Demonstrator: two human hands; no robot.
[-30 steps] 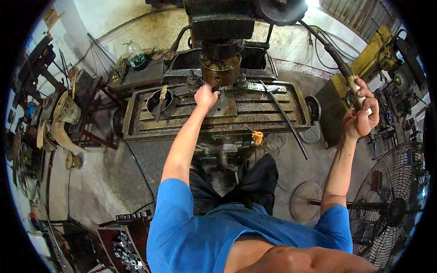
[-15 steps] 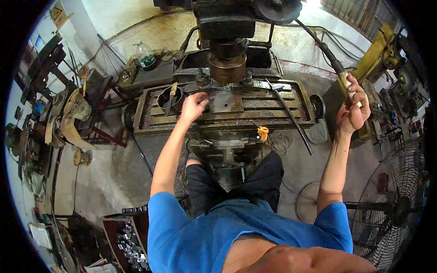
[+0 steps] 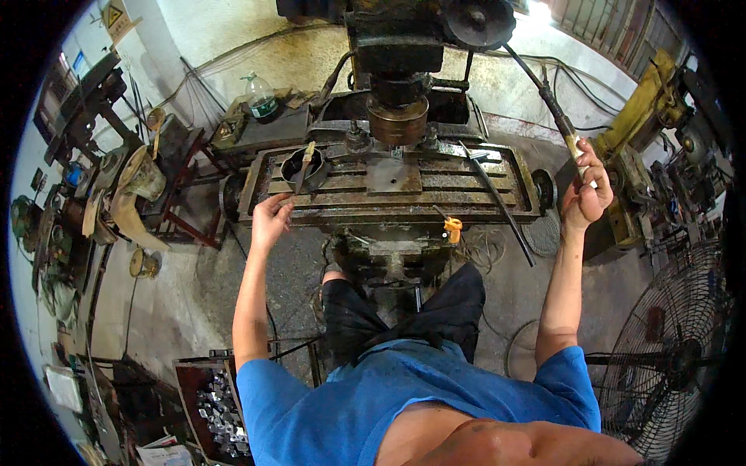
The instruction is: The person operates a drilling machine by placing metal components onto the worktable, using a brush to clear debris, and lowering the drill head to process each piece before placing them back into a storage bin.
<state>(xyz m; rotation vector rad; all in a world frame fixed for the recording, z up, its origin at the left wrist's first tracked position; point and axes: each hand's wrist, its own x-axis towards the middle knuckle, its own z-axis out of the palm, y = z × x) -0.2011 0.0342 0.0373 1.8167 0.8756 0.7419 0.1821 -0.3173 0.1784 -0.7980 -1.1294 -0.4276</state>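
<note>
Gripping 1 lever [image 3: 561,128], right hand [image 3: 584,190] at 2 o'clock; left hand [image 3: 270,220] fingers loosely spread, near 1 bowl [image 3: 305,166] w/ 1 brush [image 3: 303,165].

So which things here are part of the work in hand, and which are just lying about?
In use:
right hand gripping the long lever
left hand at the slotted machine table
flat plate under the spindle

Lying about:
green bottle
floor fan
tray of metal parts

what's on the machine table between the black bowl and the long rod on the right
In the head view, a flat square metal plate lies on the slotted table between the black bowl and the long rod, right under the spindle.
</note>
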